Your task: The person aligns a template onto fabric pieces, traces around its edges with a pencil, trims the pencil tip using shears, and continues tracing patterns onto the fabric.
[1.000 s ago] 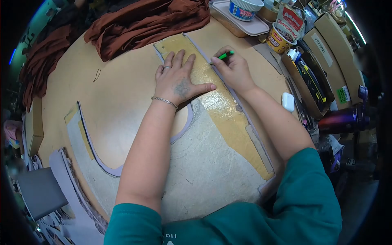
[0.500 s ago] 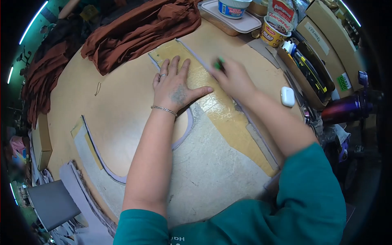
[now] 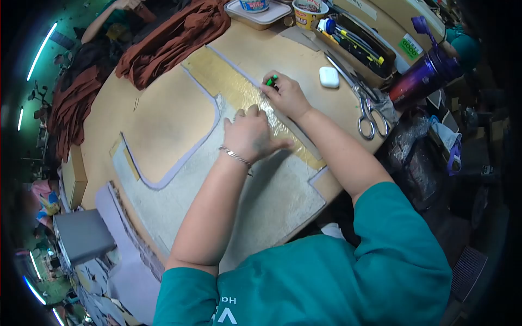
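Observation:
A large grey pattern piece (image 3: 261, 201) with a shiny yellow-brown taped strip (image 3: 215, 73) lies over lilac fabric (image 3: 190, 155), whose edge shows along the curve. Over the pattern, beside the taped strip, is my left hand (image 3: 251, 133), fingers spread and slightly bent, holding nothing; whether the palm touches is unclear. My right hand (image 3: 288, 98) is closed on a green pen (image 3: 271, 80) at the strip's right edge. The pen's tip is hidden.
Scissors (image 3: 367, 106) and a white case (image 3: 328, 77) lie right of my right hand. Behind them stand a pen box (image 3: 356, 49) and a purple bottle (image 3: 424, 76). Rust-brown cloth (image 3: 171, 46) is bunched at the back. Another person's arm (image 3: 100, 24) shows at upper left.
My left hand has lifted from its flat press on the taped strip and moved down toward me. My right hand has shifted along the edge with the pen. The view has turned, showing the scissors.

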Motion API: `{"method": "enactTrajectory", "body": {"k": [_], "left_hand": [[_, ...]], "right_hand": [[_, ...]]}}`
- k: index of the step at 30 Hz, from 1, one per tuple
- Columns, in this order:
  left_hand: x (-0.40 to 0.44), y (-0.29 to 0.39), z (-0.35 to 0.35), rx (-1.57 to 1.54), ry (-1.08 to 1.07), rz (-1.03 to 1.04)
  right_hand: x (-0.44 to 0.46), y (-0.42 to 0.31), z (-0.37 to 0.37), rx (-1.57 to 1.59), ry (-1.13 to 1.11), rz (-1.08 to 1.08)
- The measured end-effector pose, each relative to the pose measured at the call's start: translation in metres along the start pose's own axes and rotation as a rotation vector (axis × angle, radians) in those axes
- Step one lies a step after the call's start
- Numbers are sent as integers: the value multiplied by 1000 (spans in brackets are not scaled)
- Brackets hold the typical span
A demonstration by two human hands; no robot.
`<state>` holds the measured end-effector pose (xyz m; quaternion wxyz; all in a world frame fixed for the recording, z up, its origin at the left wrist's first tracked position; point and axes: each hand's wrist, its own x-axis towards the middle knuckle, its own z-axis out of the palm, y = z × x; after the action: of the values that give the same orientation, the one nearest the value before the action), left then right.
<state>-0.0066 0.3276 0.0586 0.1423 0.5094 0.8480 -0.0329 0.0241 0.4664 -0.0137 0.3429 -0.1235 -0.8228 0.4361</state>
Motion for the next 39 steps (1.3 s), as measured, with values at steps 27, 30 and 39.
{"method": "enactTrajectory", "body": {"k": [27,30,39], "left_hand": [[-4,9,16,99,62,9],[-7,12,21,74,30,-10],[-130,-100,60,-155,743,-264]], "right_hand": [[-153,-85,-115,-239,-152,298],[-174,-110,-137,-155,29,287],[-113,-71,-90,-118,-45,212]]}}
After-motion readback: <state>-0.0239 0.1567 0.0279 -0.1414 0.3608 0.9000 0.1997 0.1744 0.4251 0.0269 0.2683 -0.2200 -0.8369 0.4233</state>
